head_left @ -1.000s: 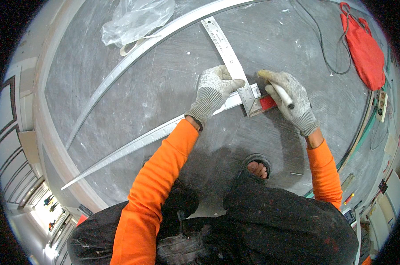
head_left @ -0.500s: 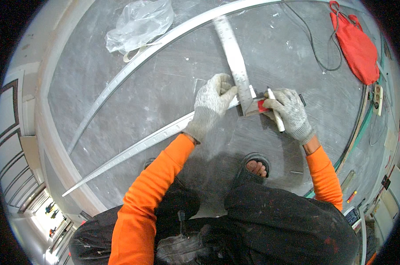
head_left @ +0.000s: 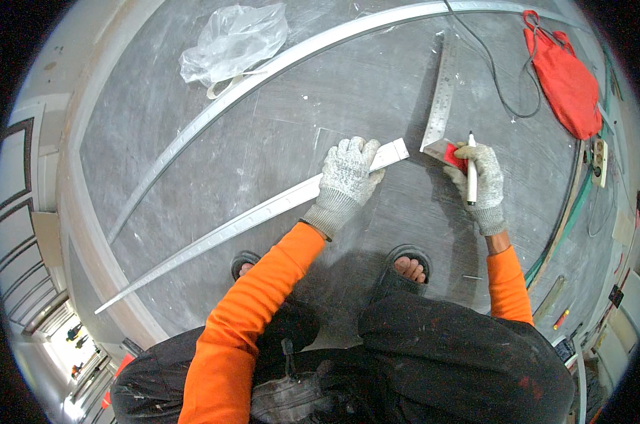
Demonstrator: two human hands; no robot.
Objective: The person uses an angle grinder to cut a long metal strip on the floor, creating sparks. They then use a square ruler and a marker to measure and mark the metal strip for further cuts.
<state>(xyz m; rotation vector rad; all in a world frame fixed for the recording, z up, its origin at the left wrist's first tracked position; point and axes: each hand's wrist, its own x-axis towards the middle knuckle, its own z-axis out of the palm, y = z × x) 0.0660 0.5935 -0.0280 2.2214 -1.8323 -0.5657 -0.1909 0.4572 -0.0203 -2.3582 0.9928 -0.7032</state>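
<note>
My left hand (head_left: 347,178), in a grey knit glove, is wrapped over a long white metal profile (head_left: 263,205) near its squared right end. The profile slants from there to the lower left. Away from it, my gloved right hand (head_left: 485,182) grips the red-marked handle of a try square (head_left: 441,99), whose ruled blade points away from me. A white marker (head_left: 472,169) with a dark tip is also held in the right hand, tip upward. The square stands apart from the profile's end.
A second, longer metal strip (head_left: 277,66) curves across the far floor. Beyond it lies a clear plastic bag (head_left: 235,42). At the far right are a red cloth bag (head_left: 564,81), a dark cable (head_left: 500,79) and a power strip (head_left: 600,161). My sandalled foot (head_left: 407,271) is near.
The square has moved right, off the profile's end, in my right hand. My left hand has shifted from beside the blade onto the profile, which now shows its bare end.
</note>
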